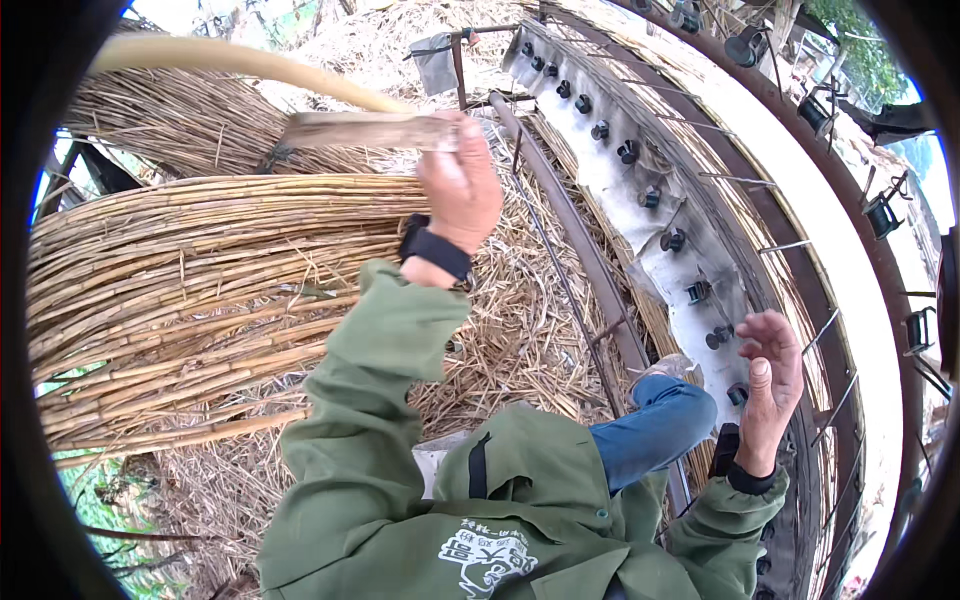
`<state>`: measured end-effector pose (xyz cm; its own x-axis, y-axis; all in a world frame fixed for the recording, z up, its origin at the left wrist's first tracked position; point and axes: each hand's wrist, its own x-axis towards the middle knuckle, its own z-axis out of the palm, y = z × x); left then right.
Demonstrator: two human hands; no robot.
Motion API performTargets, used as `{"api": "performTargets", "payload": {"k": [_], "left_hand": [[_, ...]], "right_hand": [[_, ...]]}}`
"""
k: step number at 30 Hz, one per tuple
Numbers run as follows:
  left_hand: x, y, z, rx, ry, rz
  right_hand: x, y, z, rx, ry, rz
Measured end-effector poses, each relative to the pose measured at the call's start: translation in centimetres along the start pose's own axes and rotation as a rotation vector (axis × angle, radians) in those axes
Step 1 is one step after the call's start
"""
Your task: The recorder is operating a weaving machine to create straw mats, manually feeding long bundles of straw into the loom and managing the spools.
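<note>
My left hand (459, 178) is raised at the upper middle, closed on a flat weathered wooden slat (352, 130). A pale yellow pole (240, 66) reaches from the upper left to just beside that hand; whether I hold it too is unclear. Long dry reed stalks (190, 260) lie across the left, below the slat. My right hand (770, 385) is held open at the right, fingers loosely curved and apart, over a long pale strip (640, 250) studded with a row of several dark spools (628, 151).
Curved rusty metal rails (579, 234) with rods run down the right, carrying more spools (881, 217) on the outer one. Another stalk bundle (140, 120) lies upper left. A grey bag (433, 65) hangs at the top. Loose straw (510, 340) covers the ground beside my bent leg (655, 430).
</note>
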<state>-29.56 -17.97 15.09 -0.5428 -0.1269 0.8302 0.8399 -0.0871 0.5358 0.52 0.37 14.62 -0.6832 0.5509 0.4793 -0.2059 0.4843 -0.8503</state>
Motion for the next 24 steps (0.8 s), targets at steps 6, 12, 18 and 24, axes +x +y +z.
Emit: {"api": "performTargets", "payload": {"k": [6,12,18,24], "left_hand": [[-7.7,1.5,8.3,-0.012,-0.183,0.295],[-13.6,0.6,10.4,0.094,-0.504,0.033],[-17.6,1.2,12.9,0.131,-0.631,0.043],[-24.2,2.5,16.1,0.020,-0.808,0.141]], "right_hand": [[0.6,-7.2,2.3,0.069,0.000,-0.310],[1.4,-14.2,8.2,0.103,-0.102,-0.854],[3.5,-22.4,4.8,-0.081,0.036,-1.041],[-1.1,-15.4,-6.5,-0.067,0.427,-0.908]]}}
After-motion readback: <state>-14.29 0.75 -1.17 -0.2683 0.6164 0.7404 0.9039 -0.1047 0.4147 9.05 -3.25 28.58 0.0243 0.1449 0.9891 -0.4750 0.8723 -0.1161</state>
